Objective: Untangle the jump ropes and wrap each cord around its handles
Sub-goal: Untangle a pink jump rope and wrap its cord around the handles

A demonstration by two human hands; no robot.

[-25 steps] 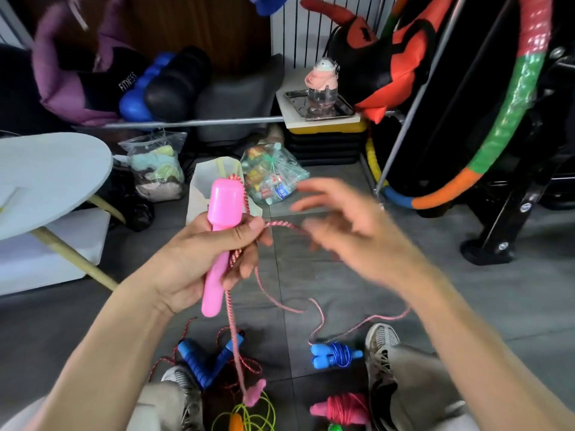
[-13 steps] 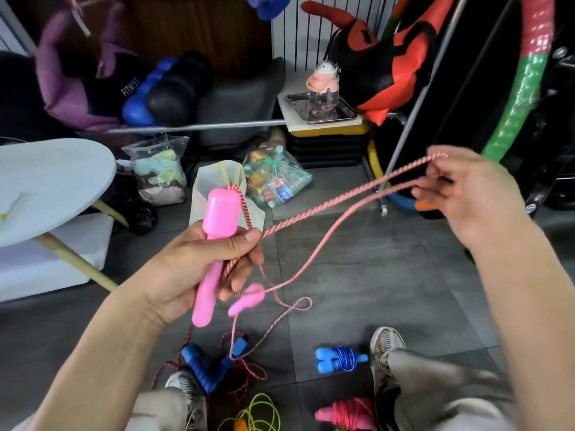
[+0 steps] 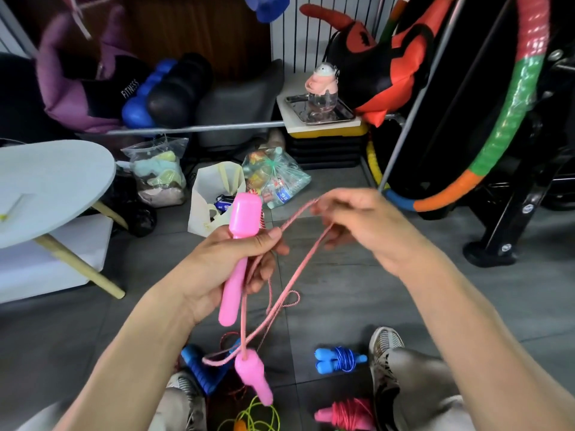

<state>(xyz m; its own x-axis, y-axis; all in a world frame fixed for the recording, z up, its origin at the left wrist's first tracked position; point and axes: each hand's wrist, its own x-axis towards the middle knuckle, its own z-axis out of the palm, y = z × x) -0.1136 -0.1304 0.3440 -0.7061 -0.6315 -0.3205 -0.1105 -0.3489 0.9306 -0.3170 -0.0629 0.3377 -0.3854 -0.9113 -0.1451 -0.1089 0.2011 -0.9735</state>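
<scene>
I am seeing a bright pink handle (image 3: 241, 244) showing between the left hand's fingers (image 3: 273, 236); a pink cord with a red-and-white twist (image 3: 289, 284) is running from them to the right hand's fingers (image 3: 326, 208). Below the fingers a second pink handle (image 3: 252, 376) is hanging. Further beneath, on the grey tiled floor (image 3: 342, 290), I am making out a blue rope bundle (image 3: 339, 359), a deeper pink-red bundle (image 3: 345, 413), ribbed blue handles (image 3: 202, 373) and a yellow-green cord (image 3: 258, 415).

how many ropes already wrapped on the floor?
2: the blue bundle beside the right shoe, and the pink-red bundle at the bottom edge. More may lie hidden out of frame.
</scene>
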